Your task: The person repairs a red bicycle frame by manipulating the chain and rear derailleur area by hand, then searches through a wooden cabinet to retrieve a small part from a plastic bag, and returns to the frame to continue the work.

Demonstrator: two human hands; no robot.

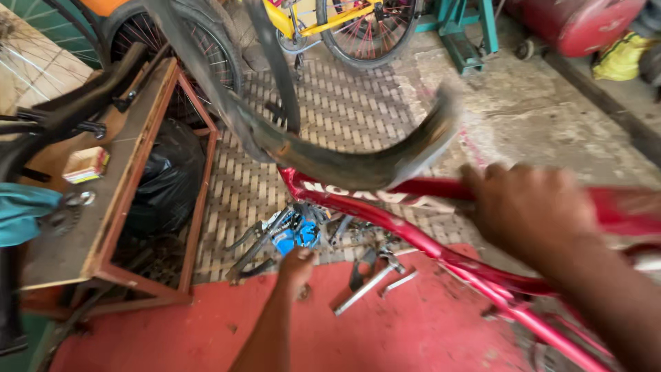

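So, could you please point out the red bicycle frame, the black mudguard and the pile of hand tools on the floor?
red bicycle frame (385, 224): head view, on the lower sloping tube.
black mudguard (330, 162): head view, on the middle of its curved strip.
pile of hand tools (292, 233): head view, on the blue-handled tool.

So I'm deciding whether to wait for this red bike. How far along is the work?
Done: little shows finished; the red frame lies bare over the floor. In hand: the right hand grips a frame tube, while the left hand reaches down to the tools beside a blue part. Left: the loose tyre isn't mounted on any rim.
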